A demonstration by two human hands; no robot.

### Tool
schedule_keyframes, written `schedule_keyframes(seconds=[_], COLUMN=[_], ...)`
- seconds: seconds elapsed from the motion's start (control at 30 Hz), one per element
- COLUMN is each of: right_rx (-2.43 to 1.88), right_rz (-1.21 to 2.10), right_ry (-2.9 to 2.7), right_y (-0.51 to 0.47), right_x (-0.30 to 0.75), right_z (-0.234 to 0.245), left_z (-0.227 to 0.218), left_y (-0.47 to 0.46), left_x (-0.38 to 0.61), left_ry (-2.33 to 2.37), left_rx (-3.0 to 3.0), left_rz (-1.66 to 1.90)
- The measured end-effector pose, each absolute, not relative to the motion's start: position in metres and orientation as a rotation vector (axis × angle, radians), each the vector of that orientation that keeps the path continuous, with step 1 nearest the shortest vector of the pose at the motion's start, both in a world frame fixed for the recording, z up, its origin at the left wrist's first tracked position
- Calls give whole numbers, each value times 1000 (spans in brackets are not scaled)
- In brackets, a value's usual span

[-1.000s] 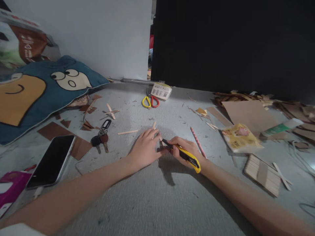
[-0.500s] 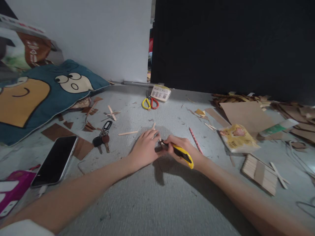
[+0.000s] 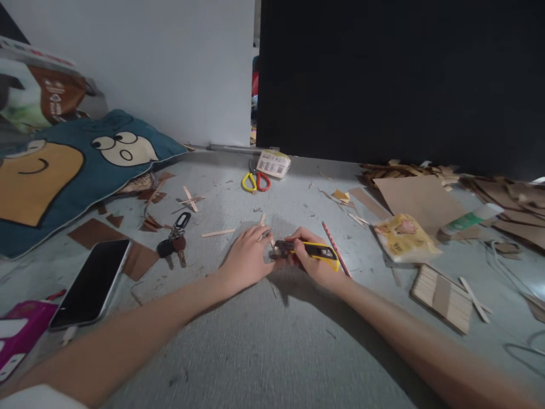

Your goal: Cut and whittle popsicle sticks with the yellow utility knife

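Note:
My right hand (image 3: pixel 313 258) is closed around a yellow and black utility knife (image 3: pixel 317 251), its front end pointing left. A wooden craft stick (image 3: pixel 262 219) is pressed to the grey table under the fingers of my left hand (image 3: pixel 249 253); its far end sticks out beyond them. The knife's tip meets the stick's near part beside my left fingers, though the blade itself is too small to make out. Left of my hand lies another craft stick (image 3: pixel 217 233). A red patterned pencil (image 3: pixel 336 249) lies just right of my right hand.
Scissors (image 3: pixel 256 180) and a small packet (image 3: pixel 273 163) lie at the back. Keys (image 3: pixel 174 244), a phone (image 3: pixel 91 283) and a pillow (image 3: pixel 85 176) are left. A yellow packet (image 3: pixel 405 238), a glue stick (image 3: pixel 472 219), bundled craft sticks (image 3: pixel 443 298) and cardboard (image 3: pixel 419 201) are right.
My right hand has turned the knife from a steep slant to nearly level, its back end swinging up and right. My left hand stays on the stick. The whole view has shifted slightly.

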State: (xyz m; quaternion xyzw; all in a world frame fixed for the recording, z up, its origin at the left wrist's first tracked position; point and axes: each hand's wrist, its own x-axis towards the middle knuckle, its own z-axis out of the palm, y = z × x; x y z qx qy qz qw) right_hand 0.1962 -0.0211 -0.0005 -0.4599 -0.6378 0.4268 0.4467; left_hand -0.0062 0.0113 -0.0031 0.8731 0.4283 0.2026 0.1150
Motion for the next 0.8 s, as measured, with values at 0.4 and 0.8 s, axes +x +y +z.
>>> schedule_keyframes(seconds=[0.4, 0.8], right_rx=[-1145, -1141], right_rz=[1410, 718], right_ry=[-1056, -1498], right_y=[-3, -19], right_x=[199, 215], right_z=[-6, 49], left_z=[1, -2], left_y=[12, 13], left_x=[-7, -10], left_ry=[1215, 1191], left_rx=[2574, 2602], left_rz=[582, 578])
